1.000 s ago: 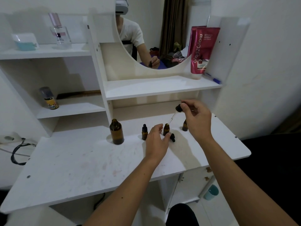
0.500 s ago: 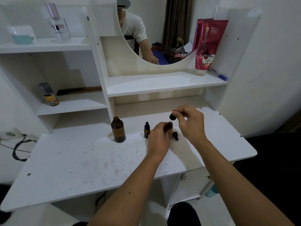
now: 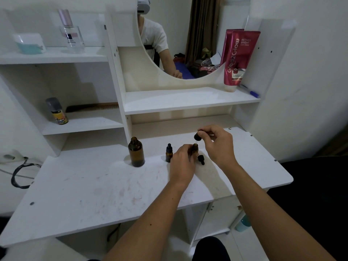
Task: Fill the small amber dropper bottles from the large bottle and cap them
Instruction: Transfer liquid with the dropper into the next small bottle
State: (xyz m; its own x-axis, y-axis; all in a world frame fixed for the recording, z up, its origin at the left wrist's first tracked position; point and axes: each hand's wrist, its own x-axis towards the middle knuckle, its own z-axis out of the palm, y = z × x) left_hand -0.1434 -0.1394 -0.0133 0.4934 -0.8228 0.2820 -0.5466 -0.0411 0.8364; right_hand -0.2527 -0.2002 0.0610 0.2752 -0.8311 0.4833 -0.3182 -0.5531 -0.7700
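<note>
The large amber bottle stands uncapped on the white tabletop. To its right stands a small amber bottle with a black dropper cap on it. My left hand grips another small amber bottle, which stands upright and open. Directly above it my right hand pinches a black dropper cap by its bulb; its glass tube reaches down toward the bottle's mouth. A loose black dropper cap lies on the table just right of the held bottle.
Above the work spot a white shelf carries a red tube and a blue pen. On the left shelves stand a small spray can, a comb, a perfume bottle and a tub. A black cable hangs at the left edge.
My right hand has brought the dropper down from high and tilted to right over the small bottle. My left hand has closed round that bottle. The far small bottle is now hidden.
</note>
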